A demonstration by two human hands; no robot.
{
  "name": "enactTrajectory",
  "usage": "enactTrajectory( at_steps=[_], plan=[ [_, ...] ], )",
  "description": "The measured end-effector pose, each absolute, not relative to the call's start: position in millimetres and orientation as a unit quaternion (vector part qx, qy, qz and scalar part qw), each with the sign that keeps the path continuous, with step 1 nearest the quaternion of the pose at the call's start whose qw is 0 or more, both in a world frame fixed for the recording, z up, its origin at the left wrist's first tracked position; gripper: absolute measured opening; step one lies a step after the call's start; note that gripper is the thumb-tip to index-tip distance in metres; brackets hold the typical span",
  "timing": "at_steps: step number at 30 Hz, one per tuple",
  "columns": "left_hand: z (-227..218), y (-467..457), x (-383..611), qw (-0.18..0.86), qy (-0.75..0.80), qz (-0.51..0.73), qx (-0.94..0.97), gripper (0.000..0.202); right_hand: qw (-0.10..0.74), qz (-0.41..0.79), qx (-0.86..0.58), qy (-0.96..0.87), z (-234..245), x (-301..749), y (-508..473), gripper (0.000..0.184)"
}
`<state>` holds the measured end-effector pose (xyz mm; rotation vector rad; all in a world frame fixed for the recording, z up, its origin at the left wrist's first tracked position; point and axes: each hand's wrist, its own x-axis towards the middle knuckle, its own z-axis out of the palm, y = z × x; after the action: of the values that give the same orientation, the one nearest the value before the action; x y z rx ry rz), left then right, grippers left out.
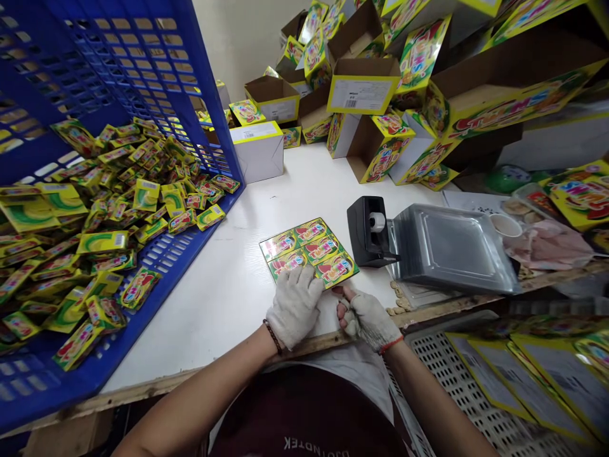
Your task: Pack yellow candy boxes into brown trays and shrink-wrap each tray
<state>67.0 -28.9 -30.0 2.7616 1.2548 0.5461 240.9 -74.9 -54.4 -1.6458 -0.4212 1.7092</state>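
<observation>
Fingers of left hand [295, 308] outstretched over printed block [320, 249], mid-table | right hand [368, 317] curled by its near corner, grip unclear | blue basket [216, 108]: small yellow boxes [147, 193] | white tabletop [223, 273] between basket and block

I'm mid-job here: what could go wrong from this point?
The left hand lies over the near edge of the block of packs; uneven pressure could push them out of line. The right hand might bump the tape dispenser, which stands close beyond it. Loose packs lie near the open side of the blue basket, so a jolt may spill some onto the table.
</observation>
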Motion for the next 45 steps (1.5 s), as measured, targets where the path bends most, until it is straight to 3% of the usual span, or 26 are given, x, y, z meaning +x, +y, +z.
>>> enactTrajectory(
  at_steps=[6,9,14,19,22,24,27,29,32,35,38,45],
  plan=[
    [-26.0,50.4,13.1,0.104,0.531,0.281,0.793,0.032,0.430,0.605,-0.633,-0.221,-39.1,250.6,-32.2,0.025],
    [-44.1,53.3,-9.9,0.181,0.520,0.303,0.778,0.024,0.457,0.465,-0.660,-0.374,-39.2,252.0,-11.5,0.036],
    [-79.1,-14.9,-8.1,0.235,0.484,0.398,0.743,0.014,0.330,0.089,-0.567,-0.750,-61.2,238.4,-20.4,0.041],
    [-102.6,-37.7,2.9,0.383,0.472,0.373,0.702,0.019,0.241,-0.072,-0.509,-0.823,-85.9,229.5,-47.6,0.047],
    [-103.5,-28.7,0.0,0.399,0.486,0.367,0.686,0.027,0.260,-0.055,-0.475,-0.839,-86.1,242.6,-54.7,0.050],
    [-101.5,-24.9,-2.6,0.400,0.486,0.369,0.684,0.025,0.320,-0.041,-0.489,-0.810,-79.9,262.3,-56.3,0.045],
    [-102.5,-22.5,-1.7,0.392,0.474,0.377,0.693,0.025,0.393,-0.070,-0.651,-0.646,-63.8,301.6,-53.9,0.038],
    [-106.8,-19.9,3.4,0.369,0.455,0.386,0.713,0.028,0.363,-0.068,-0.755,-0.541,-51.3,324.9,-47.4,0.040],
    [-115.7,-13.4,14.6,0.313,0.411,0.403,0.756,0.025,0.279,0.054,-0.825,-0.489,-35.1,343.5,-29.8,0.034],
    [-122.3,-8.3,22.8,0.266,0.369,0.418,0.786,0.019,0.250,0.158,-0.845,-0.447,-26.2,346.2,-12.1,0.029],
    [-123.4,-8.3,25.0,0.232,0.345,0.429,0.802,0.019,0.282,0.166,-0.852,-0.408,-23.2,345.9,-7.9,0.022],
    [-102.3,-13.9,26.1,0.078,0.359,0.392,0.844,0.021,0.366,0.185,-0.839,-0.357,-19.8,327.9,-55.3,0.037]
  ],
)
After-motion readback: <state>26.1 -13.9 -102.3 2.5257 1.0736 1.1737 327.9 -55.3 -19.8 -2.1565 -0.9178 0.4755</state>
